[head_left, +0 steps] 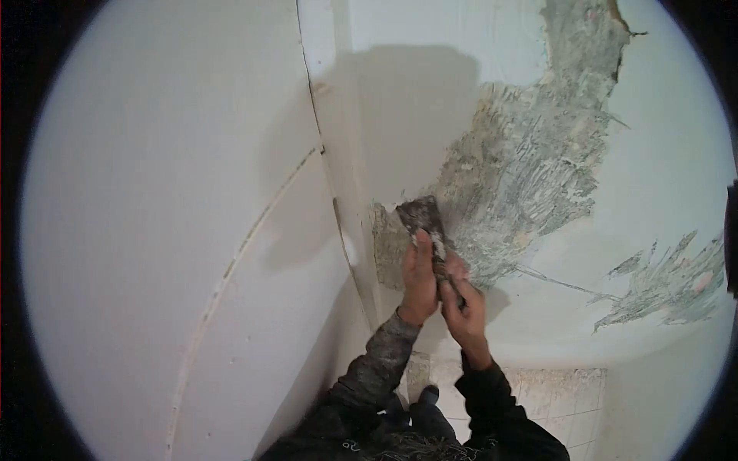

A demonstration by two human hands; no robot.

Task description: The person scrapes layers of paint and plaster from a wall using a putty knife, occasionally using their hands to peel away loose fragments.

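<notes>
A dirty scraper [421,215] with a wide dark blade is against the wall, its blade edge at the border between paint and bare plaster. My left hand [420,280] is closed around the scraper near the blade, thumb pointing up along it. Lower down, my right hand [466,311] wraps the handle end. Around and right of the blade spreads a rough grey patch of stripped wall [530,169]. A smaller bare strip [388,242] lies left of the blade, beside the corner.
A smooth white panel [177,192] stands on the left, with a curved pale line and a dark crack at the corner. Another scraped patch [669,284] is at right. Below are my feet [429,395] and a tiled floor [553,399] with debris along the wall.
</notes>
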